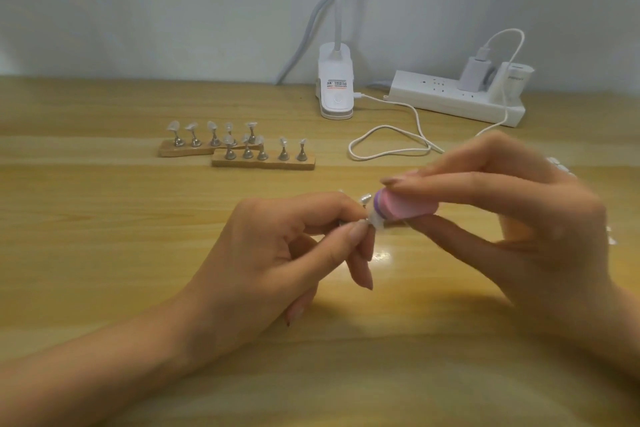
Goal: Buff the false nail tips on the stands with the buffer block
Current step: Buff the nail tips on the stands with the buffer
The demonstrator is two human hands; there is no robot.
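- Head view: the left hand (277,253) pinches one small metal stand (364,199) between thumb and forefinger and holds it lifted above the worktop (104,218); the clear nail tip (375,221) on it points toward the other hand
- The right hand (512,218) grips the buffer block (405,206), with the forefinger along the top and the other fingers under it; the purple end of the block touches the nail tip
- The nail tip looks like thin, very light plastic that bends a little, so I judge it can pop off its stand under hard pressure; light strokes are safer, with the pinch on the metal part close below the tip
- The block looks like soft, light foam that gives a little; the good hold is at its middle, which leaves the working end free
- The other nail tips (228,139) stand on two wooden bases (263,163) farther back, left of centre; these small stands seem easy to knock over when a hand reaches among them
- There is open worktop between the hands and the bases, and also to the left
- To the right and behind lie a loop of white cable (388,146), a power strip (450,97) and a clip lamp (336,90) near the wall, so there is less free room there
- The near edge of the worktop is not in view
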